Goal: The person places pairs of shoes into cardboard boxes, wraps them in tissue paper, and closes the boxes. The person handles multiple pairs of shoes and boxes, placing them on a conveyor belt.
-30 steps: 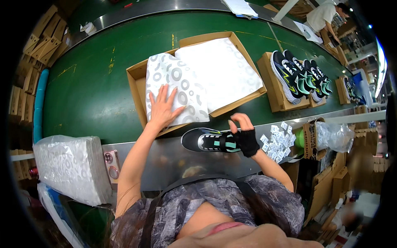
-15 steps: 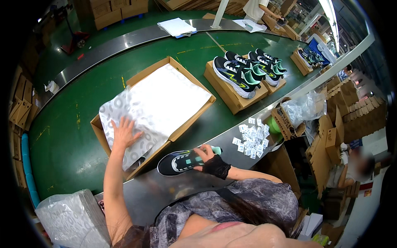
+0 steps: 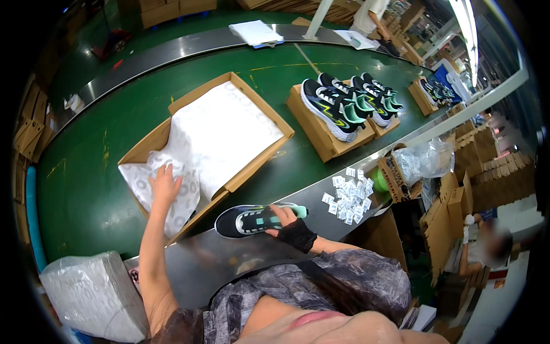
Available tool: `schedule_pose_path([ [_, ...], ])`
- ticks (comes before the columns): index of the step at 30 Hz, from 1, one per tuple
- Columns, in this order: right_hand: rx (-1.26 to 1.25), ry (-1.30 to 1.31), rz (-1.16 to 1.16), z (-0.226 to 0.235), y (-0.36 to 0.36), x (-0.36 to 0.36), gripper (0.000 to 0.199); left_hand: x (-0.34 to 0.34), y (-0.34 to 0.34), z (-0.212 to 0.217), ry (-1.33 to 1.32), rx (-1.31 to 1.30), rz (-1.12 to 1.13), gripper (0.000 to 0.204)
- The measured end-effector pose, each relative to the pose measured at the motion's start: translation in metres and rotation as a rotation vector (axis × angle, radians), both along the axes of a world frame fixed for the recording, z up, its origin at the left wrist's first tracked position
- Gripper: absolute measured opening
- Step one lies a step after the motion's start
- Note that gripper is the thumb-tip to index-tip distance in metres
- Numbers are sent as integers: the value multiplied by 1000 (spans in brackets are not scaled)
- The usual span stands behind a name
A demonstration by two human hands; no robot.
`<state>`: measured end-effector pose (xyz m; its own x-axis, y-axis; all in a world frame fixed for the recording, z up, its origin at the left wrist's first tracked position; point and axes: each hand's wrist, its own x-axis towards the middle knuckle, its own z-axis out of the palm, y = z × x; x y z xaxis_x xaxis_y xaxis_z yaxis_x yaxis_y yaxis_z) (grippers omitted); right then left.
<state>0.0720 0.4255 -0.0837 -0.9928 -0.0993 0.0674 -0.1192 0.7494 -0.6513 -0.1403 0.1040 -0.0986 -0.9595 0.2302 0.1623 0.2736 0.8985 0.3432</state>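
An open cardboard shoe box [image 3: 264, 110] lies on the green conveyor belt [image 3: 80, 166], lined with white printed tissue paper [image 3: 220, 135]. My left hand [image 3: 164, 184] presses flat on the paper where it hangs over the box's near-left corner, fingers spread. My right hand [image 3: 285, 219], in a black fingerless glove, grips a black sneaker with mint-green accents [image 3: 252, 219] that lies on its side on the steel ledge [image 3: 212, 258] in front of me.
More black-and-green sneakers [image 3: 344, 103] sit on box lids further right along the belt. Small white packets [image 3: 346, 195] are scattered on the ledge. A wrapped stack of tissue paper [image 3: 94, 295] sits lower left. Another person [image 3: 487, 252] sits at the right.
The view has swung left and tilted, so box and belt appear shifted. My left hand stays on the tissue paper and my right hand stays on the sneaker on the ledge.
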Motion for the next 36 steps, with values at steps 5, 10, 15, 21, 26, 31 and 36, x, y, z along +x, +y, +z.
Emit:
schedule_pose_path([
  [5, -139, -90, 144, 32, -13, -16, 58, 102, 52, 58, -273, 591, -388, 50],
  [10, -144, 17, 346, 77, -51, -33, 57, 167, 76, 75, -157, 285, -434, 74],
  [15, -204, 448, 482, 131, -65, -57, 50, 168, 35, 80, -328, 624, -154, 62],
  [21, -233, 422, 89, 97, -33, -77, 40, 93, -1, 61, -358, 1509, 367, 53],
  [26, -258, 236, 44, 40, -27, -71, 42, 16, -14, -12, -541, 1629, 625, 66],
  [31, -272, 68, -35, 16, -10, -65, 42, 2, 19, -18, -527, 706, 614, 74],
  [36, -585, -485, -155, 3, -1, -77, 56, -8, 0, -73, -381, 467, 532, 81],
])
